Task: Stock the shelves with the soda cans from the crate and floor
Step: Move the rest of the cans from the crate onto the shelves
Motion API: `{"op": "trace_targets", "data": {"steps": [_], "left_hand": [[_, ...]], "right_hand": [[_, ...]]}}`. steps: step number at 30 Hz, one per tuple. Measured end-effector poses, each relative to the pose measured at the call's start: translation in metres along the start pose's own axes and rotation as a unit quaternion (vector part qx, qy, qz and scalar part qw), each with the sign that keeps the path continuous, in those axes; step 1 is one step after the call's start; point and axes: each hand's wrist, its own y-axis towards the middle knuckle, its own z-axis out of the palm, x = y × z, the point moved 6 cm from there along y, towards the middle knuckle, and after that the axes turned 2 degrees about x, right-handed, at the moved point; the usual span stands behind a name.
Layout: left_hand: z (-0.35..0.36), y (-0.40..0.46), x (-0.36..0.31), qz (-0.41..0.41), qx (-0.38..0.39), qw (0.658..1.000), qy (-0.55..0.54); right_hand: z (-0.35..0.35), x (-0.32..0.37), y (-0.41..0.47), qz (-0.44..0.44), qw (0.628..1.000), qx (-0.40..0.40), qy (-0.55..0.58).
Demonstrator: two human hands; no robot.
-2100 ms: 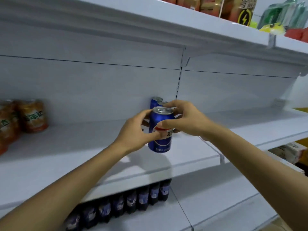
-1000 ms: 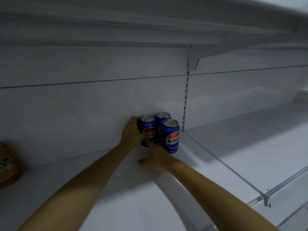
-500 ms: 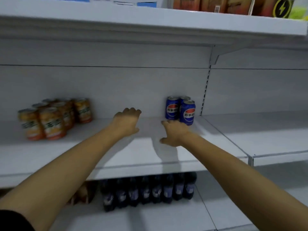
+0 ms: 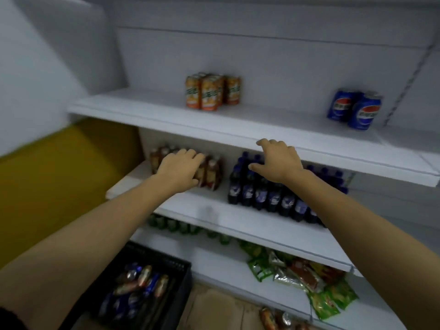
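Blue cylindrical metal soda cans [image 4: 354, 109] stand upright at the right of the white metal shelf [image 4: 214, 129]; more lie in the black plastic crate [image 4: 164, 282] below. Left hand [image 4: 181, 172] and right hand [image 4: 278, 160] hover empty, fingers loosely spread.

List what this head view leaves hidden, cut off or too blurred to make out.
- Cans in the black crate: motion blur and dim light; count and labels unreadable.
- Brown bottles: partly covered by the left hand.
- Dark blue bottles: the right hand and forearm hide several.
- Blue cans: the rear ones are masked by the front ones.
- Snack packets: cut off at the bottom edge.
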Motion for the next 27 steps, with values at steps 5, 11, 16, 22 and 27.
{"op": "trace_targets", "data": {"steps": [5,11,16,22,27], "left_hand": [[0.073,-0.087,0.071,-0.085,0.083,0.993,-0.026],[0.165,-0.184,0.155,-0.170,0.172,0.968,-0.064],[0.251,-0.242,0.237,-0.198,0.270,0.937,-0.094],[0.347,-0.254,0.303,-0.172,0.335,0.911,-0.168],[0.439,-0.250,0.292,-0.136,0.390,0.886,-0.211]], "right_hand": [[0.056,0.096,-0.008,-0.080,0.997,-0.006,0.008],[0.151,0.211,0.005,-0.136,0.981,0.140,-0.005],[0.253,0.310,0.016,-0.148,0.949,0.280,0.006],[0.375,0.389,0.005,-0.095,0.906,0.408,0.056],[0.480,0.400,-0.016,-0.034,0.862,0.495,0.104]]}}
